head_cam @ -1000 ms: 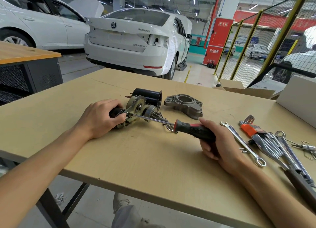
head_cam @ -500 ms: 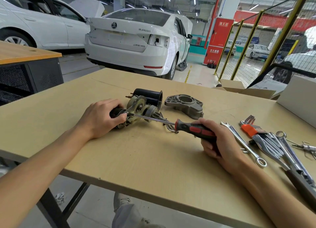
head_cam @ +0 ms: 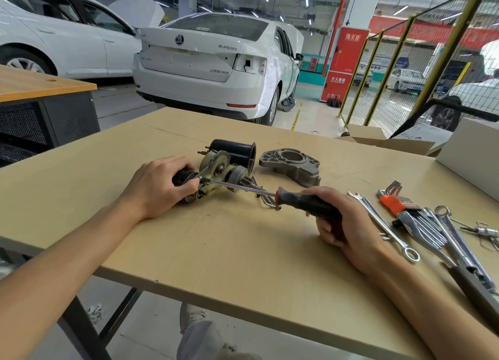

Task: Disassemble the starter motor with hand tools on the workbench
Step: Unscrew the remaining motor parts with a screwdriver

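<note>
Gripping the starter motor (head_cam: 218,170) with the left hand (head_cam: 156,186), fingers (head_cam: 186,182) curling round its dark cylindrical end and pressing the assembly down against the worktop (head_cam: 216,251). Lying on its side, motor body tilting away from the left fingers toward the far edge, black housing (head_cam: 237,151) just behind the tan gear plate (head_cam: 216,162).

Holding the screwdriver (head_cam: 297,200) in the right hand (head_cam: 348,224), fingers wrapping tightly round the black and red handle. Running the metal shaft (head_cam: 237,186) leftward from the right fingers, across the front of the motor, with the tip meeting the assembly right beside the left thumb. Exact seating of the tip: cannot tell, partly hidden by the thumb.

Resting just beyond the right fingers, on the far side: a grey cast end bracket (head_cam: 291,165), separate from the motor and lying flat. Lying directly under the screwdriver handle, touching the worktop: a bent wire clip (head_cam: 267,201).

Lying to the outer side of the right fingers: a combination wrench (head_cam: 383,224), close to the wrist; then an orange-holdered hex key set (head_cam: 397,201), a fanned bundle of steel tools (head_cam: 424,230) and a further wrench (head_cam: 453,232), all well apart from the motor.

Standing behind the worktop: a white car (head_cam: 216,62).
</note>
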